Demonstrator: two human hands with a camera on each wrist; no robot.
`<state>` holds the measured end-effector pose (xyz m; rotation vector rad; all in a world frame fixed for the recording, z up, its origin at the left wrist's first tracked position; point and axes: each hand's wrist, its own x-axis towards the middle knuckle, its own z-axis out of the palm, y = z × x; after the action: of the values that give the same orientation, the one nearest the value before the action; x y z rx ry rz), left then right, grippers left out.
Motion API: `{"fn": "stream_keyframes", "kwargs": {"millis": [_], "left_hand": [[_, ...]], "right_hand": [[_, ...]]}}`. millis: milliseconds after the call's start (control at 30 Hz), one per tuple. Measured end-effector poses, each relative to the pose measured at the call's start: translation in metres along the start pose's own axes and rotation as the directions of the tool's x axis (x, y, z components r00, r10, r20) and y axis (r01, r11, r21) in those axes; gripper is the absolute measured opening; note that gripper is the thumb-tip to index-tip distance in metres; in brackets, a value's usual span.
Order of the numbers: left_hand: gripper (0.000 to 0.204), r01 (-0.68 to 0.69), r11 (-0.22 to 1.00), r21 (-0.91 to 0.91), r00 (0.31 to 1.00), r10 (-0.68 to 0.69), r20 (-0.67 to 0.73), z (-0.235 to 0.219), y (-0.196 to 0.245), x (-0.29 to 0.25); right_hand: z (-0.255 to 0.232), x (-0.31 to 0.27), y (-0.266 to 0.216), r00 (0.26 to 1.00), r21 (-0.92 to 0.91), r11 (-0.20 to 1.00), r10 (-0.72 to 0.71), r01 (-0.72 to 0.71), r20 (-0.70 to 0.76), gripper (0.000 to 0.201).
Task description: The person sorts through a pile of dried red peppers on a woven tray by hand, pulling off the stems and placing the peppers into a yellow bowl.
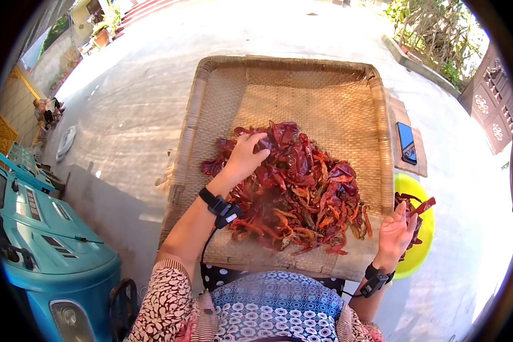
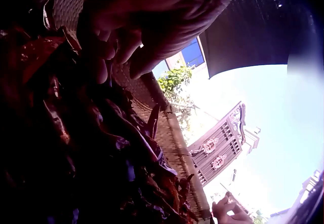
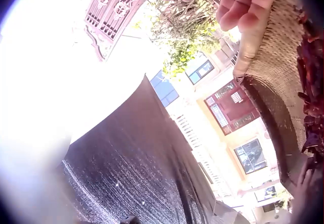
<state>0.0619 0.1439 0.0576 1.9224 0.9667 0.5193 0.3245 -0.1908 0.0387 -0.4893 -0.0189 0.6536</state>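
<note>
Dried red chili peppers (image 1: 302, 182) lie heaped in the middle of a shallow woven tray (image 1: 228, 97). My left hand (image 1: 246, 157) is over the upper left of the heap, its thumb and forefinger apart. Bent fingertips (image 2: 104, 72) of that hand reach the peppers in the left wrist view. Beside the tray's right edge, my right hand (image 1: 396, 233) is palm up with some fingers bent. It pinches a red chili pepper (image 1: 424, 205) that sticks out past the thumb. Behind this hand stands a yellow-green basin (image 1: 422, 248) with dark red chilies inside, partly hidden by the hand.
A phone (image 1: 406, 142) rests on cardboard (image 1: 420, 162) right of the tray. On the left stands a teal vehicle (image 1: 57, 233). A concrete yard (image 1: 125, 114) surrounds the tray, with a planting bed (image 1: 433, 40) at the back right. Another person (image 1: 48, 111) sits far left.
</note>
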Motion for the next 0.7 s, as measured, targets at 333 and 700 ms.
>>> {"fn": "stream_keyframes", "kwargs": {"millis": [333, 700], "left_hand": [[0.027, -0.407, 0.897, -0.174, 0.865, 0.317, -0.388, 0.011, 0.01, -0.038], [0.04, -0.007, 0.829, -0.559, 0.997, 0.053, 0.065, 0.039, 0.037, -0.123]], "right_hand": [[0.037, -0.031, 0.055, 0.977, -0.645, 0.764, 0.127, 0.015, 0.173, 0.026], [0.076, -0.05, 0.129, 0.82, -0.893, 0.45, 0.502, 0.023, 0.275, 0.034]]}}
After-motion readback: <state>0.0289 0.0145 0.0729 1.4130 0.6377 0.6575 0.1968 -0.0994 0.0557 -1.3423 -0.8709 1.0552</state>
